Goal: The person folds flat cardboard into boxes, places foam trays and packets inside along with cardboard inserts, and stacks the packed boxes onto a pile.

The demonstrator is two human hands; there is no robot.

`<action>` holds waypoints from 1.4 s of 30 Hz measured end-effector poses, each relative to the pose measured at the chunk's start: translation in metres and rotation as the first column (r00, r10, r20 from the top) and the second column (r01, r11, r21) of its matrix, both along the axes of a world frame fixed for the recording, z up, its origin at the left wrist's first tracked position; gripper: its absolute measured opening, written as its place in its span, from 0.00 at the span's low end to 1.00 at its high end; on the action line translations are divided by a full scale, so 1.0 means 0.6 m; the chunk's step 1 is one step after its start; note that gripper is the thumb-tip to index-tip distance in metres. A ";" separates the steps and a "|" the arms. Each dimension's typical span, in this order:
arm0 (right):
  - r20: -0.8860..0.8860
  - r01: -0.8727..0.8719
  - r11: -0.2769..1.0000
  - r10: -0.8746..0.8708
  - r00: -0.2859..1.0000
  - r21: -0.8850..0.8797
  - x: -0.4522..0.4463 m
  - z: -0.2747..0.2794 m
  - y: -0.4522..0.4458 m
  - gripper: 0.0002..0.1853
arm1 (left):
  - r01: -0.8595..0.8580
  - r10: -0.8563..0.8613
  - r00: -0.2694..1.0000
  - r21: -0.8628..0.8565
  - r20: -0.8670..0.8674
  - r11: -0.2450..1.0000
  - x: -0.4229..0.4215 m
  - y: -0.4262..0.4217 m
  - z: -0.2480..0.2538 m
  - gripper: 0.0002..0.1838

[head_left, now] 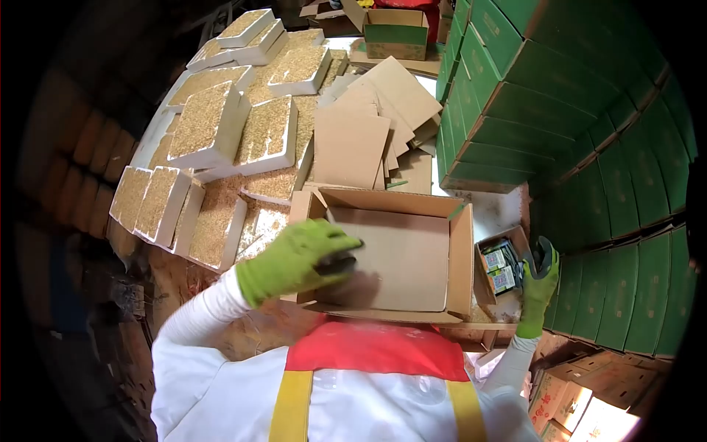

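Observation:
An open cardboard box stands in front of me, with a flat cardboard sheet lying on its bottom. My left hand, in a green glove with a dark palm, hovers over the box's left side, fingers stretched out and nothing visible in them. To the right is a small open carton holding several dark packets with printed labels. Beside that carton's right edge is my right hand, gloved the same way, its thumb and fingers apart. Whether it touches the packets I cannot tell.
White foam trays filled with tan grains are stacked at the left and back. Loose cardboard sheets lie behind the box. A tall stack of green boxes walls the right side. Another green box stands open at the back.

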State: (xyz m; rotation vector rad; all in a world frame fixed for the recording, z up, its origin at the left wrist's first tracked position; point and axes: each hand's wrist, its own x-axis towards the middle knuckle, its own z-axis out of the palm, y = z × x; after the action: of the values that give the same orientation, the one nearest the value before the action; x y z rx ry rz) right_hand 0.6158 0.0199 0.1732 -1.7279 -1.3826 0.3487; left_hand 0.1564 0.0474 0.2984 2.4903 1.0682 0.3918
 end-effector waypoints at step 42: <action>-0.241 -0.152 0.682 0.446 0.862 0.715 0.253 0.611 0.625 0.25 | 0.306 0.465 0.166 -0.494 0.869 0.814 0.335 0.425 0.581 0.34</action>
State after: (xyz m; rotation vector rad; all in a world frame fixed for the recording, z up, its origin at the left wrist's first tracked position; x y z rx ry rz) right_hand 0.7677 0.3952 0.5398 -0.7532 -1.2671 0.3032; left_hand 0.3572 0.3021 0.6467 1.0324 0.5279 1.2938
